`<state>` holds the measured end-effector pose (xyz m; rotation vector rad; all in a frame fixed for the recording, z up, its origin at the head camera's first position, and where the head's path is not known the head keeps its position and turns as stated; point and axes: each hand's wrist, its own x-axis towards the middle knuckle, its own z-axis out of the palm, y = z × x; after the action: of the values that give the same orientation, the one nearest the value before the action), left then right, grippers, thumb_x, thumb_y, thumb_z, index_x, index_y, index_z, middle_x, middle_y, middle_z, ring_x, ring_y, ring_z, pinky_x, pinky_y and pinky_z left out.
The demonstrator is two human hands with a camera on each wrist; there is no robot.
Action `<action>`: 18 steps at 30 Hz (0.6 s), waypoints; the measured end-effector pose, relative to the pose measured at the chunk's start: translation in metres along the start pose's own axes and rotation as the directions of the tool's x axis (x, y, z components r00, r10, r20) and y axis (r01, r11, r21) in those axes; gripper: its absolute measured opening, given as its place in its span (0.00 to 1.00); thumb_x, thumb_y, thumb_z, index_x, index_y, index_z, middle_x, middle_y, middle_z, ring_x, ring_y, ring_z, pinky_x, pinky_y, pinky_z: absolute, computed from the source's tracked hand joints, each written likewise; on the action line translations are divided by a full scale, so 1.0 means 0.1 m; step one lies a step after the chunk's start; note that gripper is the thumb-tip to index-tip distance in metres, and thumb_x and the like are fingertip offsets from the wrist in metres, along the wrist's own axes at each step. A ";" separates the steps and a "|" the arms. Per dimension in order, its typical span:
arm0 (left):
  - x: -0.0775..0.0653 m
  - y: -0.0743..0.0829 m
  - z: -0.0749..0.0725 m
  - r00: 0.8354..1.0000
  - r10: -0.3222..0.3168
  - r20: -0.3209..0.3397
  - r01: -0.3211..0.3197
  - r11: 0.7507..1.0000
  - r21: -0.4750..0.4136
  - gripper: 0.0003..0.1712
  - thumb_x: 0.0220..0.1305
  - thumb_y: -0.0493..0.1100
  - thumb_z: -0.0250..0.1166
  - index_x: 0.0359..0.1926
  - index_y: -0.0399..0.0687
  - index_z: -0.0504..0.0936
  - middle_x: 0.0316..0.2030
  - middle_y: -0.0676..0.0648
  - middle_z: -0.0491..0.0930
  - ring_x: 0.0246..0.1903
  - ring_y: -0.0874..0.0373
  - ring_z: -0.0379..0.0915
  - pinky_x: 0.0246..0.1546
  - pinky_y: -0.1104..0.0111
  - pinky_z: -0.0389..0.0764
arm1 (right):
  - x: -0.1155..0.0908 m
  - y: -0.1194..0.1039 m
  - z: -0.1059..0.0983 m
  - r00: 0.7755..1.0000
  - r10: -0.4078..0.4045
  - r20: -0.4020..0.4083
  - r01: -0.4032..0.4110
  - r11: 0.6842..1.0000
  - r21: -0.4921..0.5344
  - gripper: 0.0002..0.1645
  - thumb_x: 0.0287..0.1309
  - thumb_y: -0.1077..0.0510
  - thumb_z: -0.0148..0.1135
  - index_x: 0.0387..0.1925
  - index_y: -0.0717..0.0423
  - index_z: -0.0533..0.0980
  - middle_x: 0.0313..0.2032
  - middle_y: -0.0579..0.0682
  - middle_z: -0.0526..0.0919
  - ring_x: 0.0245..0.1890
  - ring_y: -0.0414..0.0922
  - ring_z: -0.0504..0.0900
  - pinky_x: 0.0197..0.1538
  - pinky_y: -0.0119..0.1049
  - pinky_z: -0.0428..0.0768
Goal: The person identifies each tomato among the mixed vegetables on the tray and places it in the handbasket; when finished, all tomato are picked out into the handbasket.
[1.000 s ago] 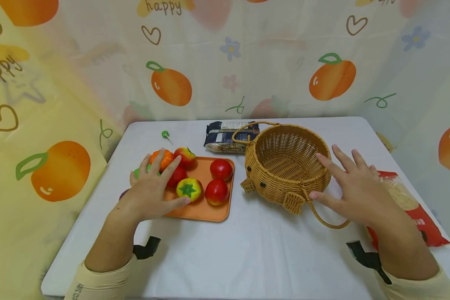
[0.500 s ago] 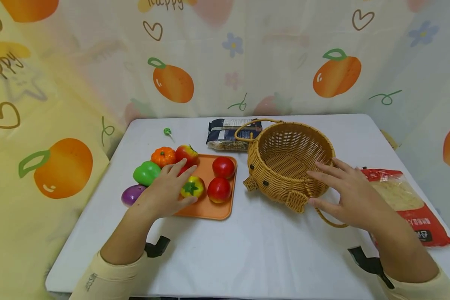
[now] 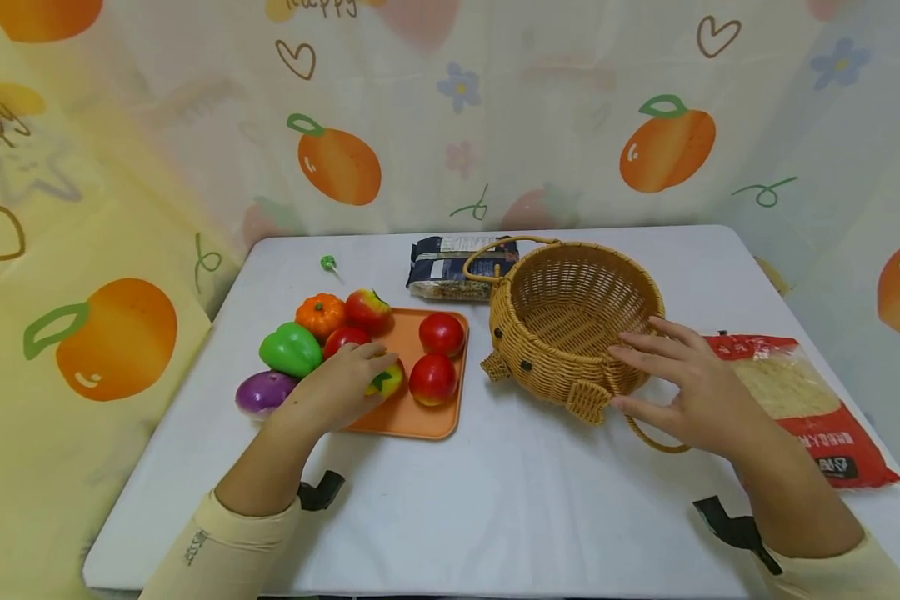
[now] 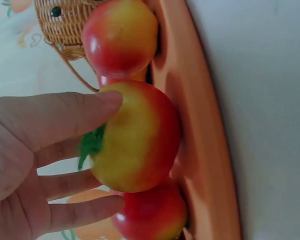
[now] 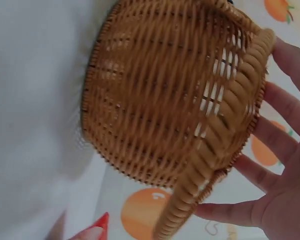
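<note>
My left hand (image 3: 341, 387) is over the orange tray (image 3: 438, 429), thumb and fingers around a yellow-red toy fruit (image 4: 145, 140) with a green star-shaped top. In the left wrist view the thumb lies across its yellow side and the fingers reach behind it. My right hand (image 3: 693, 392) is at the near right rim of a wicker basket (image 3: 562, 362) with black button eyes, its fingers spread and fairly straight. The basket's rope-like handle (image 5: 220, 135) hangs down on that side. Two red toy fruits (image 3: 432, 380) sit on the tray's right side.
Left of and behind the tray are a purple toy eggplant (image 3: 265, 393), a green toy pepper (image 3: 291, 350) and an orange toy pumpkin (image 3: 320, 316). A dark packet (image 3: 450, 271) lies behind the basket, a red noodle bag (image 3: 817, 408) at right, a green lollipop (image 3: 328, 262) at back left.
My left hand has come down and right onto the yellow-red fruit, its fingers closing around it and uncovering the eggplant and pepper. My right hand has shifted slightly left at the basket rim.
</note>
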<state>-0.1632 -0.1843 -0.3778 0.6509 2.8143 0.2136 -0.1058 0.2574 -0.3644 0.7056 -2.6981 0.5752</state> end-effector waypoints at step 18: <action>0.01 -0.06 0.03 0.999 0.024 -0.043 -0.025 1.000 -0.013 0.32 0.61 0.35 0.74 0.66 0.46 0.79 0.66 0.38 0.75 0.66 0.38 0.69 0.62 0.47 0.78 | -0.01 -0.04 0.10 0.993 0.006 -0.114 -0.003 1.000 0.026 0.34 0.37 0.53 0.85 0.52 0.51 0.87 0.52 0.54 0.87 0.67 0.63 0.70 0.58 0.71 0.73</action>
<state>-0.1661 -0.1888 -0.3817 0.6857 2.8442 0.2543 -0.1051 0.2503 -0.3717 0.6531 -2.5915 0.6322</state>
